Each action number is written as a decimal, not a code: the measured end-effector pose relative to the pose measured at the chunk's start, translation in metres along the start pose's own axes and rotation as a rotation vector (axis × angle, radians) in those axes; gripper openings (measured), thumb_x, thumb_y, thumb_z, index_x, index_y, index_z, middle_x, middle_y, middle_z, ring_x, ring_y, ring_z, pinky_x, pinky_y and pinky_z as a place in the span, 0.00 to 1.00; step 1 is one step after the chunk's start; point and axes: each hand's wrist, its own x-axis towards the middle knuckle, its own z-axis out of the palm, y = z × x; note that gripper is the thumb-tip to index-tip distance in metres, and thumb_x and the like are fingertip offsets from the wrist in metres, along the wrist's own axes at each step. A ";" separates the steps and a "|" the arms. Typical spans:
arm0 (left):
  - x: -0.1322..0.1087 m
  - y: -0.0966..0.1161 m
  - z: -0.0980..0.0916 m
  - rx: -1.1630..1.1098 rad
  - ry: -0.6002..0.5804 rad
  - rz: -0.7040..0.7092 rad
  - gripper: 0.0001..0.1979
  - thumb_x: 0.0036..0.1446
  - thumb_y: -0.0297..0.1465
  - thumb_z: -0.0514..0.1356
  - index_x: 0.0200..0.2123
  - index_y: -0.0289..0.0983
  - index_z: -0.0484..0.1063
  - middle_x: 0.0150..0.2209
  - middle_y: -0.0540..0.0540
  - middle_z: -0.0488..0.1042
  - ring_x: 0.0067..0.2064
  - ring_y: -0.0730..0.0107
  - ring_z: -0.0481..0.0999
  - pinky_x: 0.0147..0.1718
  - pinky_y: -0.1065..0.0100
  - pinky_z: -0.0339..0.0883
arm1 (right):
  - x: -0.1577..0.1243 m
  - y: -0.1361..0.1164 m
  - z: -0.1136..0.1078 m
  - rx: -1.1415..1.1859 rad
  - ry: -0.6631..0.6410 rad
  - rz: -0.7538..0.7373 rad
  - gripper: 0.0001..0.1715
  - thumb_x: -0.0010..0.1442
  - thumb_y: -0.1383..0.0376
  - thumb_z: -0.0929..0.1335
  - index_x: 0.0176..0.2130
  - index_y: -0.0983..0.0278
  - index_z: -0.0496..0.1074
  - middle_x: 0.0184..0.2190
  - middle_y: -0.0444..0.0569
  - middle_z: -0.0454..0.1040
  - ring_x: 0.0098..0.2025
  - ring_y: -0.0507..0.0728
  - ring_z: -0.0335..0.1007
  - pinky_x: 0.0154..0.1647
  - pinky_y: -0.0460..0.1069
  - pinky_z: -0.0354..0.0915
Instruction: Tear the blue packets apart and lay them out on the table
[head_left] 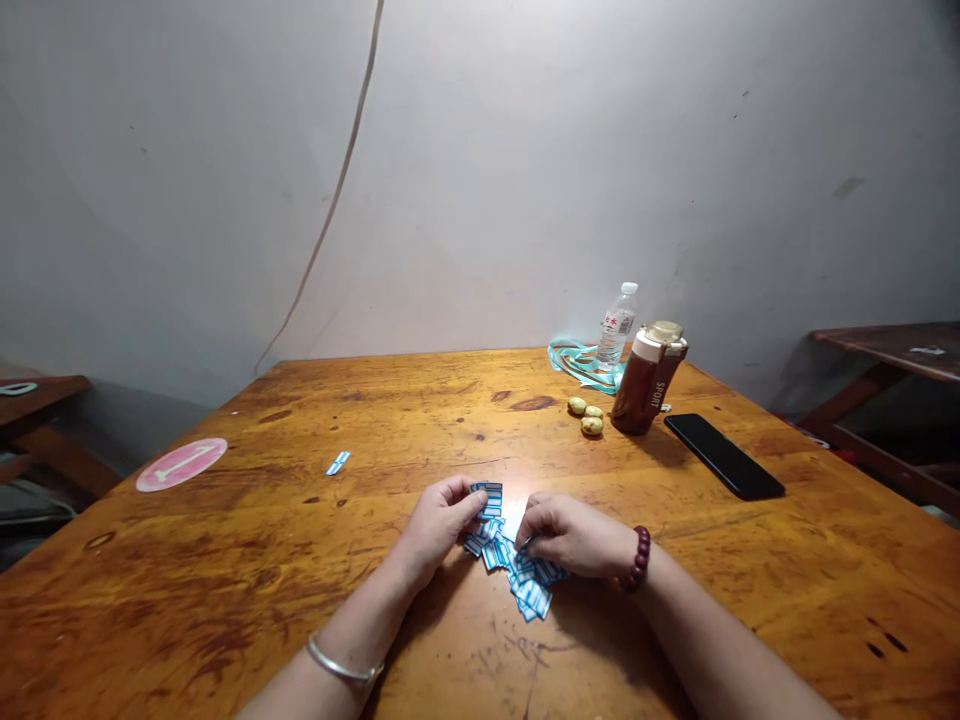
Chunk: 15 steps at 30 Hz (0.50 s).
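- pile [534, 600]: small blue-and-white slips, overlapping and untidy, on the table [420, 400] in front of the person; the other places are given from it.
- axis: the pile's long direction runs aslant, from below the left fingertips toward the person and rightward.
- left hand [444, 522]: at the pile's far left end; thumb and fingers pinched together on a few held slips [492, 499], fanned just above the pile.
- right hand [574, 535]: over the pile's right side, palm down, fingers curled and thumb drawn in; whether a slip is caught between them cannot be told.
- key relation: the pile lies directly beneath the right fingertips, and this hand appears the nearer to its middle; the left covers only the far end.
- lone slip [338, 463]: beyond the pile and well to its left, apart from both hands.
- disc [182, 465]: pink, numbered, farther left of the pile.
- phone [724, 455], flask [646, 390], bottle [615, 335], ribbon [568, 362] and three fruits [592, 426]: beyond the pile, to its right.
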 end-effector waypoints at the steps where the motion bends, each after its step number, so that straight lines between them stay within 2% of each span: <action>1: 0.000 0.001 0.000 -0.001 0.002 -0.005 0.11 0.43 0.37 0.60 0.26 0.33 0.68 0.21 0.51 0.68 0.20 0.79 0.64 0.20 0.76 0.56 | 0.000 0.000 0.001 -0.017 0.015 -0.017 0.11 0.46 0.72 0.63 0.29 0.63 0.74 0.28 0.44 0.70 0.30 0.50 0.63 0.30 0.42 0.58; 6: -0.001 0.002 0.002 -0.010 -0.001 0.001 0.10 0.43 0.35 0.60 0.24 0.33 0.67 0.19 0.53 0.65 0.19 0.80 0.62 0.19 0.77 0.55 | 0.002 0.006 0.007 0.057 0.098 0.070 0.16 0.46 0.73 0.63 0.37 0.63 0.69 0.24 0.41 0.67 0.24 0.48 0.60 0.23 0.41 0.55; 10: -0.001 0.002 0.005 -0.014 0.003 -0.002 0.09 0.43 0.34 0.60 0.24 0.33 0.67 0.20 0.52 0.66 0.20 0.80 0.63 0.20 0.76 0.56 | 0.003 0.003 0.005 0.064 0.201 0.055 0.06 0.46 0.72 0.63 0.28 0.65 0.68 0.24 0.42 0.66 0.25 0.48 0.58 0.24 0.41 0.54; 15: -0.005 0.005 0.011 -0.022 0.013 -0.027 0.10 0.42 0.35 0.60 0.24 0.33 0.67 0.21 0.52 0.67 0.21 0.79 0.64 0.21 0.75 0.58 | 0.006 -0.010 0.005 0.178 0.319 0.031 0.03 0.49 0.70 0.62 0.26 0.66 0.66 0.23 0.42 0.65 0.26 0.48 0.58 0.26 0.42 0.56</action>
